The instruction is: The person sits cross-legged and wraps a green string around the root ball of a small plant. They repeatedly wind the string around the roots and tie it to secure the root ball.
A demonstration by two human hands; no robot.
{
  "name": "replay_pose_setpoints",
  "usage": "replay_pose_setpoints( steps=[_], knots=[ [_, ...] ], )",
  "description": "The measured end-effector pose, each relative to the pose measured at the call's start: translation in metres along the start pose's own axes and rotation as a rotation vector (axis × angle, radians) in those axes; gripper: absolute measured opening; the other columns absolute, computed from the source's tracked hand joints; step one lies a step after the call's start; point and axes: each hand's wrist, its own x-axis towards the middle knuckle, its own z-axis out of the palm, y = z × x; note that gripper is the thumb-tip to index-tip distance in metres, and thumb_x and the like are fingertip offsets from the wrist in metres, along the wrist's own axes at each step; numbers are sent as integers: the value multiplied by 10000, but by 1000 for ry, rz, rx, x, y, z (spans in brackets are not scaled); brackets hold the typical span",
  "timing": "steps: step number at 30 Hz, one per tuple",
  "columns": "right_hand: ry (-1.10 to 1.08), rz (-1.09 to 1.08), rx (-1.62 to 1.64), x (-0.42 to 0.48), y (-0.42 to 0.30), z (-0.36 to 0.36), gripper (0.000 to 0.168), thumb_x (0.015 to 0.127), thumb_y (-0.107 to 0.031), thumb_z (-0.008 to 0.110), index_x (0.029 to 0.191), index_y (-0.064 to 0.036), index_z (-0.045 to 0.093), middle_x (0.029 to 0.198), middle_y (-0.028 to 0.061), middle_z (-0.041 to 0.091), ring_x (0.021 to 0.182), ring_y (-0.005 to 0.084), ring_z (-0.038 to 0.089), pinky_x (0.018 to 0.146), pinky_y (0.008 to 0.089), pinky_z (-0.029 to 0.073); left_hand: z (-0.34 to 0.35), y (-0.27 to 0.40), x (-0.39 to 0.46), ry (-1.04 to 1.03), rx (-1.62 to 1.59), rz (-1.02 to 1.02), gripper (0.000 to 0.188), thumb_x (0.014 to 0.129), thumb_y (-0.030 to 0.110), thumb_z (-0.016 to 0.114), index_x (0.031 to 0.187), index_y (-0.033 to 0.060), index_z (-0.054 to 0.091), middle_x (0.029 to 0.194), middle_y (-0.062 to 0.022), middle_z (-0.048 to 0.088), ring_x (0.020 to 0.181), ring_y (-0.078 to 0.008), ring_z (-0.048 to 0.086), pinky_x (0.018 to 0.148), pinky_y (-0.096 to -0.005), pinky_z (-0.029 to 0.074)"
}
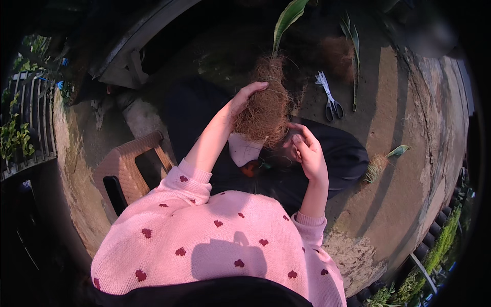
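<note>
A bundle of brown coconut fibre (264,107) is held above my lap, with a variegated snake plant leaf (285,27) rising out of its top. My left hand (247,98) grips the bundle from its left side, thumb across the front. At its lower right, my right hand (305,147) has its fingers bent close to the fibre; whether they pinch a strand I cannot tell. Beneath the bundle a pale, pinkish-white surface shows in part. Scissors with black handles (330,98) lie on the ground to the right, blades spread slightly, pointing away from me.
Beyond the scissors are a long snake plant leaf (356,69) and a loose heap of coconut fibre (335,57). A small fibre-wrapped leaf cutting (378,167) lies right of my knee. A brown plastic stool (122,165) stands at my left. Plants border the concrete ground.
</note>
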Motion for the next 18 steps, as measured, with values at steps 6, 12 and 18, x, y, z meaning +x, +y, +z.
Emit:
replay_pose_setpoints(
  steps=[6,12,18],
  knots=[
    [264,-317,-390,10,-5,12,216,907,-97,547,1101,-8,580,824,-8,570,733,60,480,692,194,407,-8,-4,-7,89,54,32,515,816,385,542,1164,5,563,1068,-149,637,928,-257,637,847,-394,510],
    [196,-420,-264,34,-7,23,389,875,-29,562,1242,-6,434,1257,136,513,1176,204,485,970,322,406,-20,-16,-8,-55,-96,23,519,812,372,550,1202,29,545,1127,-160,611,975,-266,620,867,-435,495],
    [579,-770,-1030,31,-20,50,169,767,-39,630,936,-49,640,1062,108,590,956,286,561,868,362,394,-33,-22,-6,-191,-62,175,494,816,351,570,1197,38,550,1144,-151,606,973,-252,618,872,-438,489]
  ],
)
